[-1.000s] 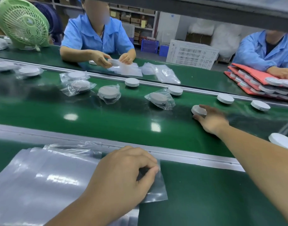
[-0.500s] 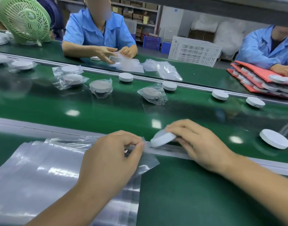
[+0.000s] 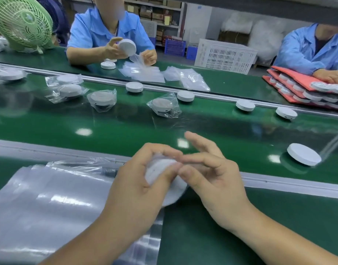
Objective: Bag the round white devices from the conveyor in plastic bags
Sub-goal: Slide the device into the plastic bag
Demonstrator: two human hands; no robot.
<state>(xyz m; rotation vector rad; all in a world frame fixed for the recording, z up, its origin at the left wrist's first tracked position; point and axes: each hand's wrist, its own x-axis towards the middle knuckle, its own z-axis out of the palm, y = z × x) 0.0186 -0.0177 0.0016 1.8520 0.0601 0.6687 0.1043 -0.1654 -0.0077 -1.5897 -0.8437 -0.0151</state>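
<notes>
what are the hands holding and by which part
The left hand grips a white device by its rim. The right hand touches its right edge with fingertips; whether it pinches is unclear.

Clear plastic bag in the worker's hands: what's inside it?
A round white device, blurred through the clear plastic bag. The left hand grips it, fingers covering part of the device; the right hand touches its edge. Whether it is fully inside cannot be seen.

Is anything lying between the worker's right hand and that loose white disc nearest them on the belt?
Nothing visible does. Only bare green belt separates the right hand from the loose disc; the bagged discs lie farther off, to the left.
</notes>
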